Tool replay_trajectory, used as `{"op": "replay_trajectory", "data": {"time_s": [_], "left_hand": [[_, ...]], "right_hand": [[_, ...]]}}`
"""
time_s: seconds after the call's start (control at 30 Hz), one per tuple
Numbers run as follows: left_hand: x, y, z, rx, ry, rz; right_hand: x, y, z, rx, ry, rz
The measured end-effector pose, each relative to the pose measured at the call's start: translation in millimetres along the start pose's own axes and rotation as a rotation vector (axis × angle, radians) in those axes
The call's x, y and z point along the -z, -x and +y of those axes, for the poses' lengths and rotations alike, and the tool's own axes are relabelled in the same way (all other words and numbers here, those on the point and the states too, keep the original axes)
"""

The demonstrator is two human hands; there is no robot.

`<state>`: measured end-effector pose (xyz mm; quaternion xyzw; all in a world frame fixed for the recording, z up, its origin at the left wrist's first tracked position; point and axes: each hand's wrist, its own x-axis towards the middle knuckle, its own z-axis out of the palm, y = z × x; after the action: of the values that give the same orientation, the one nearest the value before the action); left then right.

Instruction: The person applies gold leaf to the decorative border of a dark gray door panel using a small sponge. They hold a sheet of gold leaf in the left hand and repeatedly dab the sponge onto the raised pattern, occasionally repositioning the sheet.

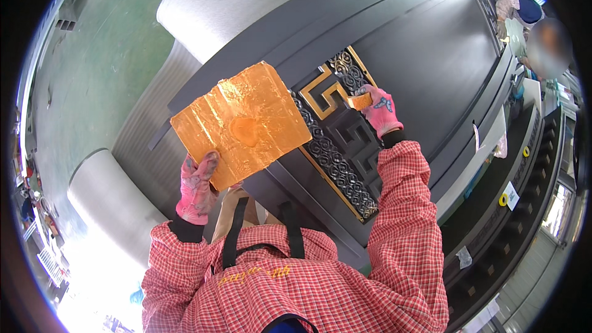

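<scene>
My left hand [198, 186], in a pink glove, grips the lower corner of a flat, gold-coated board [277, 111]. Near the board's middle is a round pool of gold paint [245, 131]. My right hand [382, 111], also pink-gloved, pinches a small gold-stained sponge [359, 102] against or just over the ornament; contact is hard to tell. Beneath it lies a dark grey door panel [425, 43] with a band of black scrollwork [327, 151]. A raised angular fret [320, 102] left of the sponge is gold, while the fret nearer me [354, 132] is dark.
Large rolls of pale grey sheeting [206, 0] lie on the left, over a green floor [132, 21]. At the far right, another person [521, 9] bends by the panel's end. Long dark profiles [518, 216] run along the right, with yellow rings [503, 199] on them.
</scene>
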<state>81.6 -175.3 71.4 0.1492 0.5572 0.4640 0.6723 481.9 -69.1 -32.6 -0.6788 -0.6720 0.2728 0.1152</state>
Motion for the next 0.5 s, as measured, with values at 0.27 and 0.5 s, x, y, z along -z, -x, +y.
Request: {"op": "replay_trajectory", "data": {"time_s": [0.27,0.5], "left_hand": [[-1.7,0.6,-2.2,-0.009,0.024,-0.014],[11.0,-2.1,-13.1,-0.04,0.047,-0.047]], "right_hand": [[6.4,20.4,5.9,-0.012,0.054,0.011],[6.6,26.5,-3.3,-0.125,-0.275,0.166]]}}
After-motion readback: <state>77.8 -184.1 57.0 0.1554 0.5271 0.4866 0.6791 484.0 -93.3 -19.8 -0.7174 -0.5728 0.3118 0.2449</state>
